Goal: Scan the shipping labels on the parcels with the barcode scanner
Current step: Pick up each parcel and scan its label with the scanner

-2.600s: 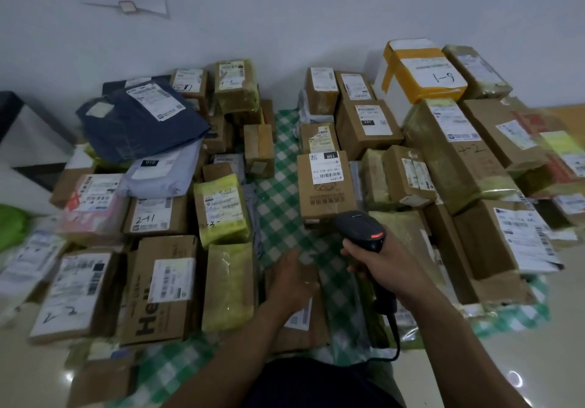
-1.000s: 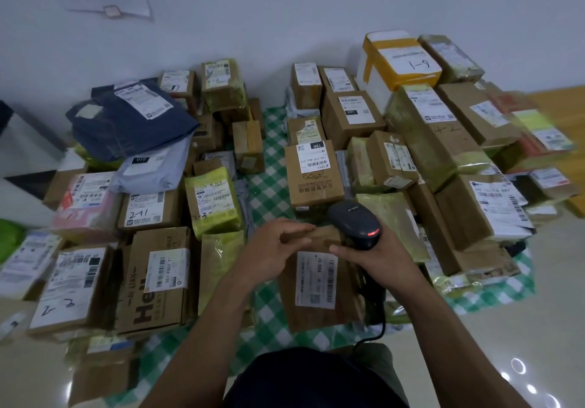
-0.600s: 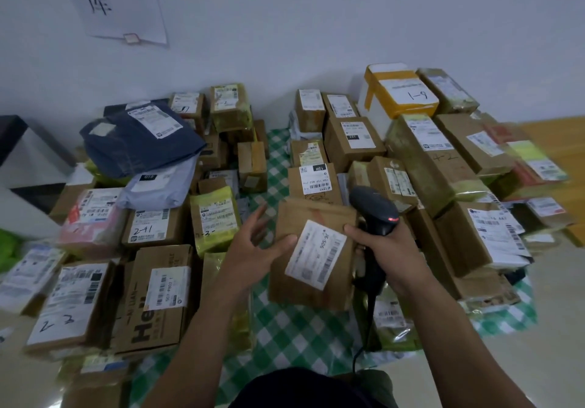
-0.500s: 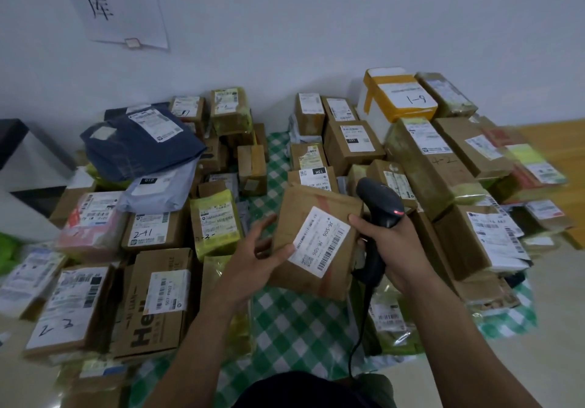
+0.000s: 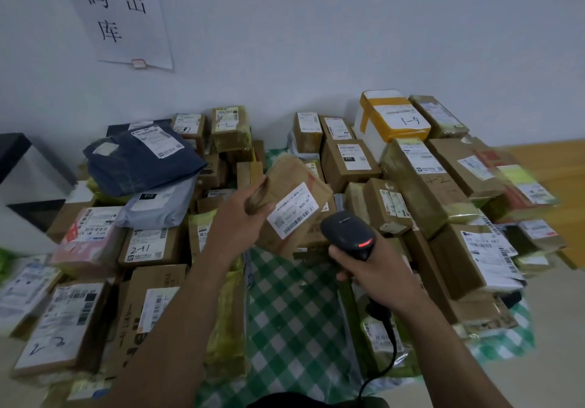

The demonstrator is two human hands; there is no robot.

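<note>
Left hand (image 5: pixel 240 221) grips a brown cardboard parcel (image 5: pixel 285 170) by its left edge, fingers curled round it, and holds it lifted and tilted above the green-and-white checked cloth (image 5: pixel 285 312). The white shipping label with barcode (image 5: pixel 292 210) on the parcel's front faces the camera, skewed, with its lower right end toward the scanner. Right hand (image 5: pixel 380 271) is closed round the handle of a black handheld barcode scanner (image 5: pixel 346 233), just right of and below the parcel. The scanner head sits close to the label's lower corner; cannot tell if they touch. A red light shows on the head, and a black cable (image 5: pixel 391 341) hangs from the handle. The hands are apart, parcel and scanner between them. Many more labelled parcels lie around on the cloth: a dark blue plastic mailer bag (image 5: pixel 142 161) far left, a brown box marked 241 (image 5: pixel 148 243), a white box with orange tape (image 5: pixel 392 116) at the back right. A white paper sheet with black characters (image 5: pixel 126 12) is on the wall.
</note>
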